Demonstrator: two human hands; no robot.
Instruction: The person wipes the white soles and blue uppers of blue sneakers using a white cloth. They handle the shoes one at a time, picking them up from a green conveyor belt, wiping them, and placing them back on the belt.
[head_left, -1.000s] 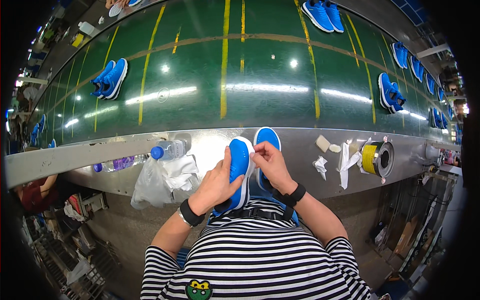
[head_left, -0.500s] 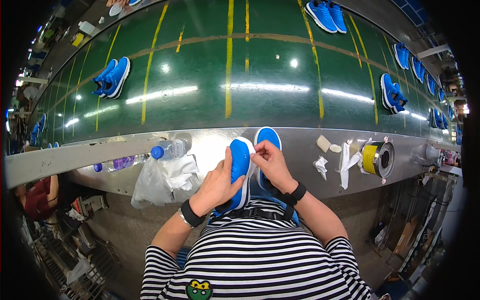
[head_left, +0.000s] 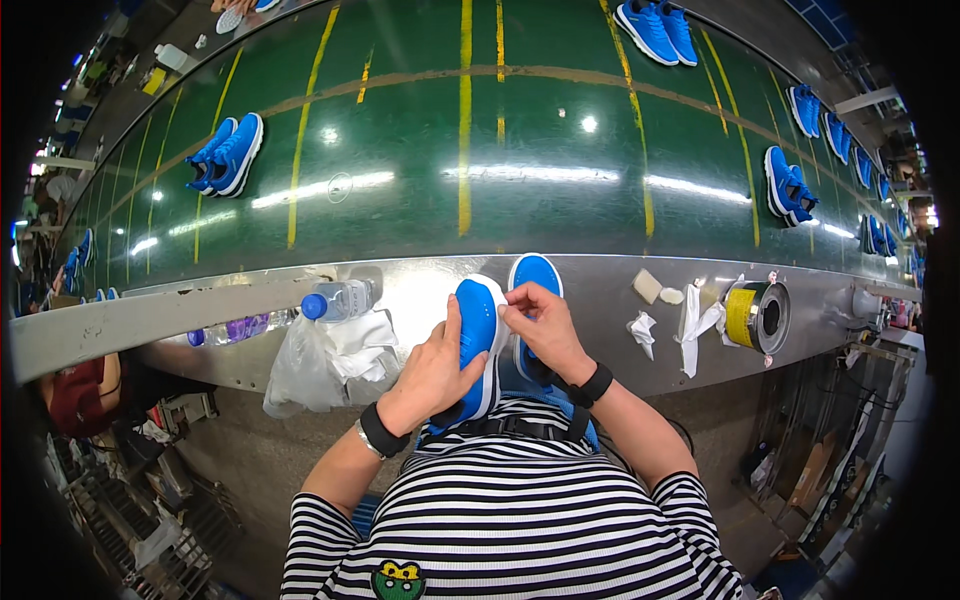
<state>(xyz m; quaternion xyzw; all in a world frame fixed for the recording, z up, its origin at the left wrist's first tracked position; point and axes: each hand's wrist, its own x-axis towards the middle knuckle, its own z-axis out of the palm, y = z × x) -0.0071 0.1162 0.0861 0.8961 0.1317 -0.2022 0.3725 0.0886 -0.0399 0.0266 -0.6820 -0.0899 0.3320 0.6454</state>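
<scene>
My left hand is wrapped round a blue sneaker with a white sole, held toe away from me over the metal ledge. The thumb and fingers press on its upper. At the right edge of its sole, near the toe, my right hand is closed in a pinch. Whatever lies between those fingertips is too small or hidden to make out. A second blue sneaker rests on the ledge just behind my right hand, which partly covers it.
Beyond the metal ledge runs a green belt carrying pairs of blue sneakers. Left on the ledge are a blue-capped bottle and a plastic bag. White scraps and a yellow-labelled can stand right.
The belt has carried the sneaker pairs slightly to the right. My hands keep nearly the same hold, with the right fingertips shifted very slightly along the sole's edge.
</scene>
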